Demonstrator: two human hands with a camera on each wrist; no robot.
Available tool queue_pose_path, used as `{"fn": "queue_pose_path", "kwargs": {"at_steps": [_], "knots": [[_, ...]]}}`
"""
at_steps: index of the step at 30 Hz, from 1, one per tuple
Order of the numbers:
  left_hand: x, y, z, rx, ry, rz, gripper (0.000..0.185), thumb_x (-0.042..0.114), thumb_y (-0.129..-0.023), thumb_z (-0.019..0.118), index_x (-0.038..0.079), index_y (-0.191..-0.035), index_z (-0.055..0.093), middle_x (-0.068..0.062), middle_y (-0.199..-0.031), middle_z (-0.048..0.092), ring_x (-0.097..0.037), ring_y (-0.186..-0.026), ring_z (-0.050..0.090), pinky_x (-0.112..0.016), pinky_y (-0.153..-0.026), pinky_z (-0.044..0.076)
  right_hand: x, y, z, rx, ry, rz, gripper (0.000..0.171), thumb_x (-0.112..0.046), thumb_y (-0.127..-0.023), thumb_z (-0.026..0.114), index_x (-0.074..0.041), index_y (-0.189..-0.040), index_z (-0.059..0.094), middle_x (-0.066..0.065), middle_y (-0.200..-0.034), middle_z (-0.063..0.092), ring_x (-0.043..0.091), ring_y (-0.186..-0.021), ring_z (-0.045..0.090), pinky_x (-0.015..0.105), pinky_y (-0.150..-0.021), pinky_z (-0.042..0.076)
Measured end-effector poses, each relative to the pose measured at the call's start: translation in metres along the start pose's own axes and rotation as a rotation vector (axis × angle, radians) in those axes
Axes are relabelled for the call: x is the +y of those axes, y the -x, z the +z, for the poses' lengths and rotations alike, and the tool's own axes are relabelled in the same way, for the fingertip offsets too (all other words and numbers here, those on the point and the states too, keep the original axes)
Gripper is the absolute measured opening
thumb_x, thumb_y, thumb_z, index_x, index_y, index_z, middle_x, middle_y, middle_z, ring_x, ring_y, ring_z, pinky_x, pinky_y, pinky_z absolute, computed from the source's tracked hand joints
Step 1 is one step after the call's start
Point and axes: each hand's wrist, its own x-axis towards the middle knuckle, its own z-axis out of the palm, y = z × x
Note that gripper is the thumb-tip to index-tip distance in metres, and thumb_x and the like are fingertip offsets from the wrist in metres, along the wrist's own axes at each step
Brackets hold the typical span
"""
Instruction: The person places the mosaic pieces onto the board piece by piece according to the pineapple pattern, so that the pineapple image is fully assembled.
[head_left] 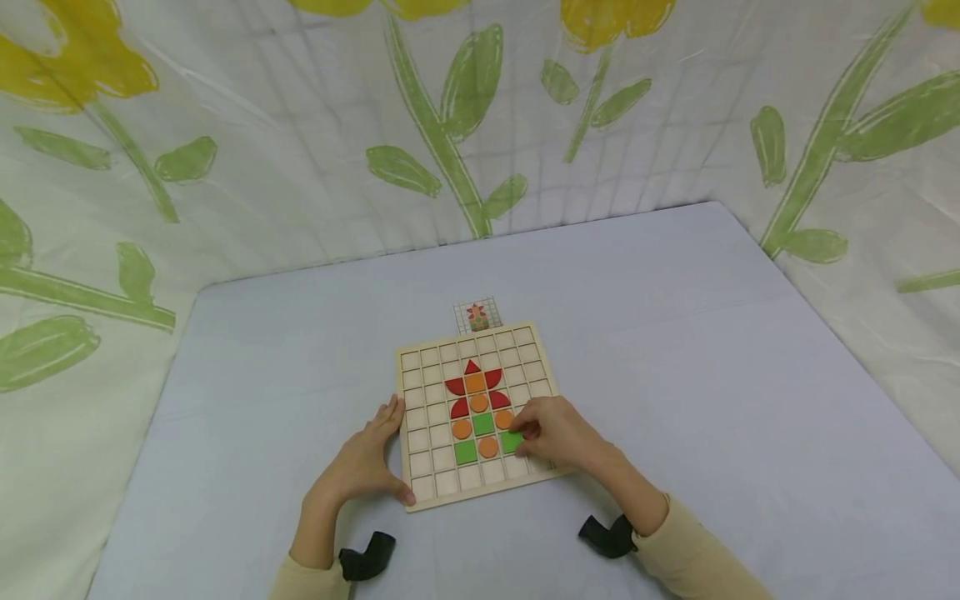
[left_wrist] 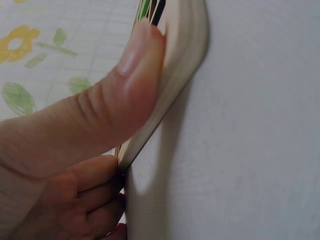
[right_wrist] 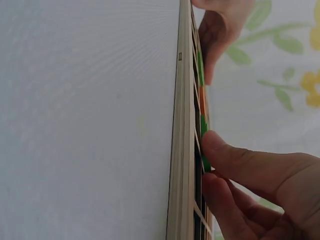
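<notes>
Right hand (head_left: 558, 433) grip: thumb and fingertips (right_wrist: 215, 142) pinched on a flat green square wooden tile (head_left: 512, 442), seated or nearly seated in a cell of the square pale wooden grid board (head_left: 420, 417). Exact seating depth not determinable from the head view; in the right wrist view, tile edge (right_wrist: 205, 162) showing at the top of the grid ribs. Tile located in the board's lower right part, just right of an orange round tile (head_left: 488, 447), in the same row as a second green square tile (head_left: 465, 452). Tile directly under the grip, no offset; square, so no long axis.

Left hand (head_left: 367, 462) grip: thumb (left_wrist: 130, 80) laid over the board's rounded near-left corner (left_wrist: 187, 45), curled fingers under or against the left edge, bracing the board. Right hand the nearer one to the tile.

Board: thin light plywood, smooth, raised ribs forming square cells. Filled cells at board centre: red triangle (head_left: 472, 367), red half-round pieces, orange square, orange discs, central green square. All pieces flat, matte painted.

Beyond the board's far edge: small printed pattern card (head_left: 477, 316), touching or just beside it. Board resting flat on a pale grey-blue cloth-covered surface (head_left: 712, 375). Around the surface: white curtain with yellow flowers and green leaves (head_left: 450, 108).
</notes>
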Motion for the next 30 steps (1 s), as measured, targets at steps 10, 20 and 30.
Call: {"fn": "queue_pose_path", "kwargs": {"at_steps": [10, 20, 30], "knots": [[-0.001, 0.001, 0.001, 0.005, -0.006, 0.008, 0.131, 0.025, -0.044, 0.098, -0.008, -0.148, 0.025, -0.022, -0.157, 0.02, -0.044, -0.142, 0.019, -0.062, -0.111, 0.023, -0.003, 0.0, 0.002, 0.004, 0.006, 0.017, 0.018, -0.001, -0.073, 0.082, -0.002, -0.089, 0.075, -0.002, -0.081, 0.063, 0.009, -0.07, 0.053, 0.02, -0.061, 0.049], [-0.001, 0.0, 0.0, -0.001, -0.008, 0.015, 0.132, 0.027, -0.045, 0.097, -0.008, -0.149, 0.024, -0.022, -0.157, 0.019, -0.044, -0.143, 0.019, -0.063, -0.111, 0.022, 0.016, 0.012, -0.028, 0.023, -0.042, 0.045, 0.021, -0.005, -0.077, 0.08, -0.001, -0.097, 0.073, 0.001, -0.089, 0.068, 0.012, -0.079, 0.06, 0.025, -0.07, 0.053], [-0.001, -0.001, 0.0, -0.003, -0.008, 0.005, 0.132, 0.026, -0.045, 0.097, -0.007, -0.149, 0.024, -0.021, -0.157, 0.019, -0.044, -0.143, 0.018, -0.063, -0.11, 0.023, 0.044, 0.033, -0.059, 0.052, -0.071, 0.121, 0.022, 0.002, -0.078, 0.075, 0.005, -0.1, 0.071, 0.012, -0.099, 0.07, 0.024, -0.088, 0.064, 0.038, -0.078, 0.057]]}}
